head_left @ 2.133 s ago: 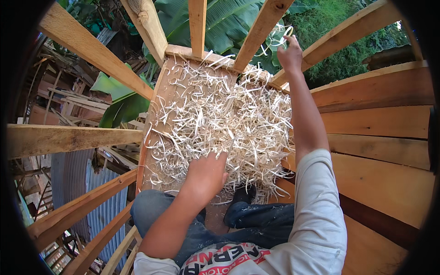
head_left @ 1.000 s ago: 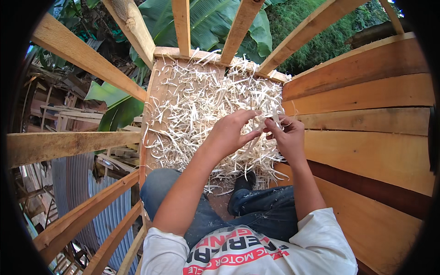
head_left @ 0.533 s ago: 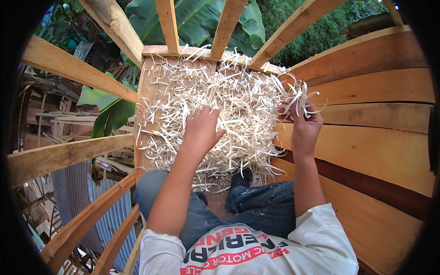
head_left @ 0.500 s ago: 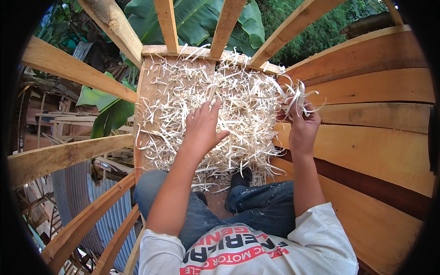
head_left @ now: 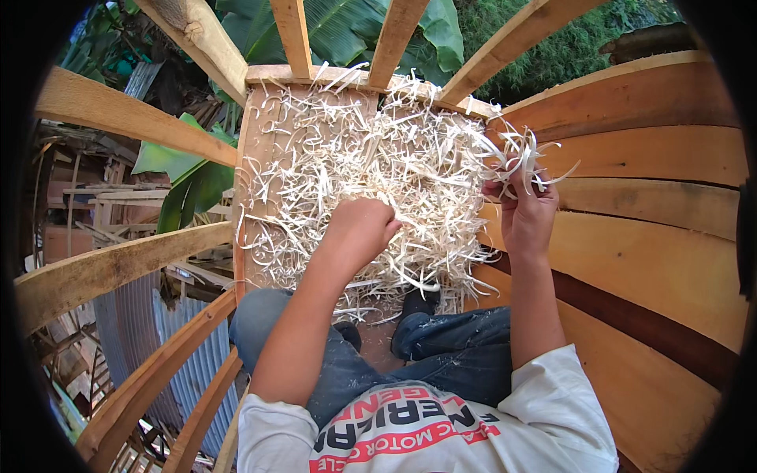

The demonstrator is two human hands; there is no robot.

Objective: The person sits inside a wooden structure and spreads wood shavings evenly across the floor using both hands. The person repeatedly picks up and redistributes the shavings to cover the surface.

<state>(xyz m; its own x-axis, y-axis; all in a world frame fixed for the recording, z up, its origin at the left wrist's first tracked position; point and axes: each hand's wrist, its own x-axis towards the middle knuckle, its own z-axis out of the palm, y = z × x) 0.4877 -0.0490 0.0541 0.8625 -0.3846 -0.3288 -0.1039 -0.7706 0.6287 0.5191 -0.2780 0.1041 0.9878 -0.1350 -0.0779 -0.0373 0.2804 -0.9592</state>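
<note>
**Right hand lifts a tuft at the heap's right edge; left hand buried mid-heap**

The right hand [head_left: 527, 217] is raised, fingers pinched shut on a small tuft of shavings [head_left: 522, 154] that fans up and outward above the fingertips. It sits at the right rim of the heap [head_left: 371, 169], just where the pale curls meet the plank wall [head_left: 654, 205]. The tuft's strands run mostly upright and splay to the right, away from the heap.

The left hand [head_left: 361, 231] lies lower and nearer the heap's middle, knuckles up, fingers curled down into the shavings; whether it grips a bundle or only presses on them cannot be told, since the fingertips are hidden in the curls. Of the two, the left hand is the one closer to the bulk of the heap, which spreads from it mainly away from the person and to the left.

The heap covers a wooden board [head_left: 246, 236] whose long axis runs away from the person. Slanting timber beams [head_left: 126, 118] frame the heap on its left and far sides, with banana leaves [head_left: 339, 31] beyond. On the near side of the heap are the person's jeans [head_left: 441, 363].
</note>
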